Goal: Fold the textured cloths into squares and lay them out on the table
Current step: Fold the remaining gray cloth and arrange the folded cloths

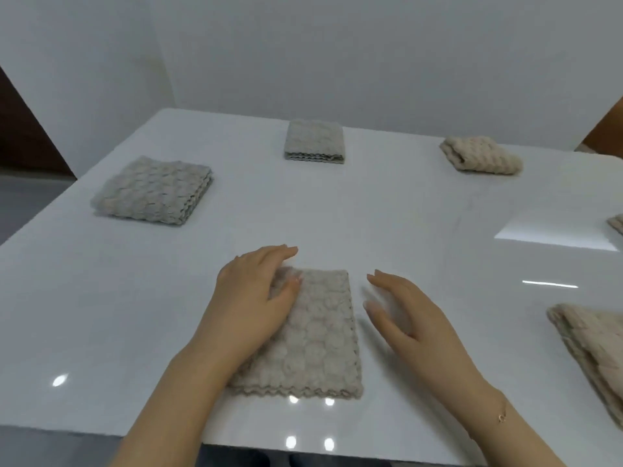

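Observation:
A beige textured cloth (320, 335), folded into a long rectangle, lies on the white table (135, 315) in front of me. My left hand (256, 291) rests on its upper left part, fingers straight and thumb on the fabric. Just right of the cloth my right hand (404, 315) hovers with fingers relaxed, holding nothing. Three folded cloths lie farther back: a grey-beige one (153, 192) at the left, another (314, 140) at the back centre, and a beige one (480, 156) at the back right.
Another beige cloth (593, 348) lies at the right edge, partly cut off by the frame. A corner of one more cloth (617, 223) shows at the far right. White walls stand behind the table. The table's front edge runs close to my forearms.

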Available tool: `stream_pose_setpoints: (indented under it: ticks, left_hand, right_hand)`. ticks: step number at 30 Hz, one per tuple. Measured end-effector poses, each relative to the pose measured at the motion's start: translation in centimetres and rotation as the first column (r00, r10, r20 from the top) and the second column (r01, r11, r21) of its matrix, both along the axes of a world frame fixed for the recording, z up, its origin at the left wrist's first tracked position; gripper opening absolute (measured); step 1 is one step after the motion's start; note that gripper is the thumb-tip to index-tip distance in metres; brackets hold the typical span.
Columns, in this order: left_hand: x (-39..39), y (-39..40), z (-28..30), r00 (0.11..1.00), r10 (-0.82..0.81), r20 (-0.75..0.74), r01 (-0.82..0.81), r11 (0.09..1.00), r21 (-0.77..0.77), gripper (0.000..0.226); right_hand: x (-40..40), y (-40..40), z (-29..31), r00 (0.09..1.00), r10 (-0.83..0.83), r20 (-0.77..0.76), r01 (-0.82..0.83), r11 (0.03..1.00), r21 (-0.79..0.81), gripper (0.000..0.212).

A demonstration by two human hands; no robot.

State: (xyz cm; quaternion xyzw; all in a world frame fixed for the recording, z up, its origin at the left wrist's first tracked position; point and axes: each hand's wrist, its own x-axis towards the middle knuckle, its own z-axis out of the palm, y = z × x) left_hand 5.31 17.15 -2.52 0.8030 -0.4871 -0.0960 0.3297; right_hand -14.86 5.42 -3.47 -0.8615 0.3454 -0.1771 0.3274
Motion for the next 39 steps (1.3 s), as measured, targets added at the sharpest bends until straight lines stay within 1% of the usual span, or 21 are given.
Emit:
stream_pose_setpoints:
  ticks: [2, 4, 6, 9, 11, 13, 15, 19, 21, 22, 23, 24, 26, 27, 28, 29, 31, 33, 34, 36, 39]
  left_hand:
    - [2.0, -1.4, -0.3, 0.996, -0.069, -0.06, 0.071, 0.997, 0.031, 0.037]
    - [3.1, -2.6, -0.6, 0.986, -0.127, -0.11, 0.138, 0.985, 0.102, 0.04]
    - [3.6, -3.4, -0.5, 0.976, -0.177, -0.129, 0.201, 0.957, 0.208, 0.043]
    - [3.6, -3.7, 0.7, 0.961, -0.203, -0.186, 0.257, 0.904, 0.342, 0.039]
    - [3.6, -3.8, 1.7, 0.957, -0.158, -0.245, 0.247, 0.885, 0.395, 0.037]
    - [3.6, -4.2, 2.6, 0.951, -0.091, -0.296, 0.224, 0.862, 0.454, 0.035]
    - [3.5, -4.6, 3.3, 0.953, -0.048, -0.298, 0.203, 0.831, 0.518, 0.034]
    - [3.2, -4.7, 4.4, 0.929, 0.1, -0.355, 0.15, 0.778, 0.61, 0.03]
    - [3.4, -4.6, 4.6, 0.879, 0.182, -0.441, 0.158, 0.762, 0.628, 0.03]
    - [3.5, -4.6, 4.7, 0.844, 0.217, -0.49, 0.163, 0.767, 0.621, 0.031]
    - [3.6, -4.4, 5.0, 0.812, 0.245, -0.53, 0.164, 0.776, 0.609, 0.029]
    - [3.7, -4.2, 5.3, 0.788, 0.26, -0.558, 0.164, 0.785, 0.597, 0.025]
    - [3.7, -3.5, 6.1, 0.762, 0.269, -0.589, 0.175, 0.79, 0.587, 0.021]
    - [3.6, -3.1, 6.6, 0.743, 0.277, -0.609, 0.175, 0.798, 0.576, 0.02]
    - [3.4, -2.8, 7.0, 0.713, 0.284, -0.641, 0.173, 0.815, 0.553, 0.017]
    - [3.3, -2.5, 7.7, 0.68, 0.278, -0.678, 0.173, 0.838, 0.517, 0.014]
    - [3.0, -2.0, 9.0, 0.621, 0.231, -0.749, 0.181, 0.887, 0.425, 0.01]
    - [2.8, -1.5, 10.3, 0.57, 0.178, -0.802, 0.205, 0.914, 0.349, 0.009]
    - [2.6, -1.2, 10.9, 0.549, 0.149, -0.822, 0.219, 0.924, 0.314, 0.009]
    - [2.2, -0.8, 12.1, 0.512, 0.101, -0.853, 0.241, 0.936, 0.256, 0.011]
    - [1.6, -0.3, 13.2, 0.476, 0.096, -0.874, 0.212, 0.952, 0.22, 0.012]
  right_hand:
    - [1.1, 0.4, -0.5, 0.994, -0.106, 0.041, 0.103, 0.992, 0.067, 0.041]
    - [2.0, 1.1, -0.7, 0.986, -0.163, 0.039, 0.159, 0.982, 0.104, 0.043]
    - [2.5, 1.5, -0.4, 0.988, -0.15, -0.03, 0.152, 0.985, 0.087, 0.047]
    - [3.1, 1.5, 1.1, 0.972, -0.08, -0.221, 0.1, 0.992, 0.081, 0.062]
    - [3.3, 1.6, 2.7, 0.943, -0.018, -0.332, 0.06, 0.991, 0.119, 0.062]
    - [3.6, 1.8, 4.4, 0.928, 0.023, -0.371, 0.055, 0.979, 0.198, 0.05]
    - [3.8, 2.3, 6.1, 0.935, -0.003, -0.354, 0.11, 0.953, 0.282, 0.042]
    - [3.5, 3.9, 8.4, 0.913, -0.07, -0.402, 0.229, 0.904, 0.361, 0.041]
    - [3.1, 4.5, 9.0, 0.907, -0.126, -0.401, 0.318, 0.831, 0.457, 0.041]
    - [2.9, 4.5, 9.3, 0.901, -0.167, -0.401, 0.374, 0.767, 0.521, 0.039]
    - [2.7, 4.4, 9.4, 0.892, -0.212, -0.399, 0.428, 0.678, 0.597, 0.036]
    - [2.4, 4.3, 9.5, 0.879, -0.258, -0.401, 0.474, 0.56, 0.679, 0.033]
    - [1.8, 4.1, 9.7, 0.847, -0.346, -0.404, 0.507, 0.293, 0.811, 0.033]
    - [1.5, 4.0, 9.6, 0.835, -0.385, -0.393, 0.492, 0.203, 0.847, 0.037]
    - [1.2, 3.9, 9.6, 0.83, -0.413, -0.376, 0.471, 0.155, 0.868, 0.042]
    - [1.0, 3.8, 9.4, 0.831, -0.429, -0.353, 0.447, 0.137, 0.884, 0.048]
    - [1.0, 3.6, 9.1, 0.85, -0.426, -0.309, 0.407, 0.159, 0.9, 0.06]
    - [1.1, 3.6, 9.1, 0.883, -0.398, -0.25, 0.341, 0.177, 0.923, 0.072]
    - [1.2, 3.7, 9.2, 0.899, -0.386, -0.208, 0.294, 0.178, 0.939, 0.074]
    - [1.1, 3.8, 9.4, 0.924, -0.37, -0.097, 0.171, 0.174, 0.97, 0.069]
    - [1.3, 3.6, 10.0, 0.923, -0.384, 0.034, 0.021, 0.138, 0.99, 0.065]
